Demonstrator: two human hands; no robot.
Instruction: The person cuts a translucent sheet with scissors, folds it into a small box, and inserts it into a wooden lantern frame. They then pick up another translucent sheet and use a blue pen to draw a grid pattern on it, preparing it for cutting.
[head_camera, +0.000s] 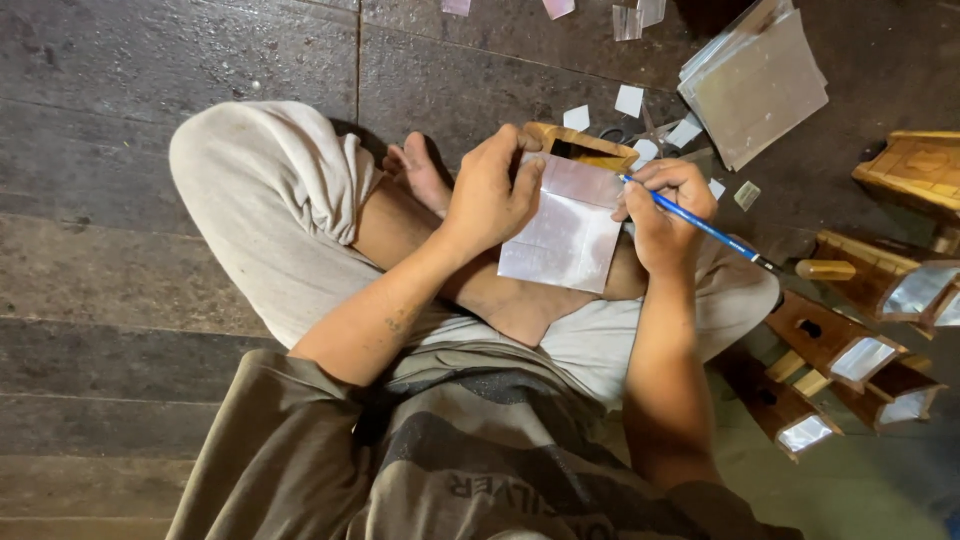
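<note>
Clearly my left hand (492, 190) is clamped on the thin silvery sheet (565, 225), thumb on its upper left corner and fingers curled over the top edge, pressing it against the small wooden box (585, 148) that sits just behind it. My right hand (665, 205) is closed in a writing grip around a blue pen (700, 225), its tip touching the sheet's right edge.

I judge the sheet to be light and thin, with a glossy face that looks slippery; it will likely bend or crease if pinched mid-face, so the edges and corners, backed by the box, look the safest hold. It rests over my crossed legs, just in front of the box.

Beyond the box, small cut scraps (630, 100) of the same material lie on the dark floor (150, 60), and scissors (640, 132) lie beside them. Further beyond the box, to the right, is a stack of larger sheets (755, 80). Right of the box stand several wooden houses (850, 340) with shiny fronts.
</note>
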